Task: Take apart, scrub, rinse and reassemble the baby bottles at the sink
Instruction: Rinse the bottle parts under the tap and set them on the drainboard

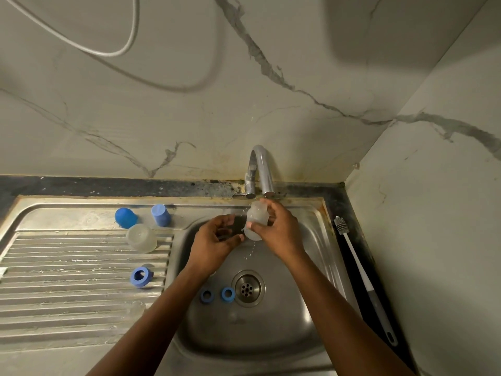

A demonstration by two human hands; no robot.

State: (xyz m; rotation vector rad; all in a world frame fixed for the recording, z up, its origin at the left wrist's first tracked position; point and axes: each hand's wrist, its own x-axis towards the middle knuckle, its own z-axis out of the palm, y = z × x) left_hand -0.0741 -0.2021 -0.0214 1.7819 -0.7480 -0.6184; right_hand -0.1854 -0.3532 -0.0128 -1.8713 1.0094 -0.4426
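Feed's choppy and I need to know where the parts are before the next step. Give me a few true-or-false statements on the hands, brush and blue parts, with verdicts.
1. The right hand holds a clear bottle under the tap. True.
2. The left hand has the bottle brush in its grip. False: the bottle brush lies to the right of the sink, untouched.
3. Two blue rings lie in the basin beside the drain. True.
4. The drainboard holds only blue parts. False: a second clear bottle also rests there, near two blue caps.
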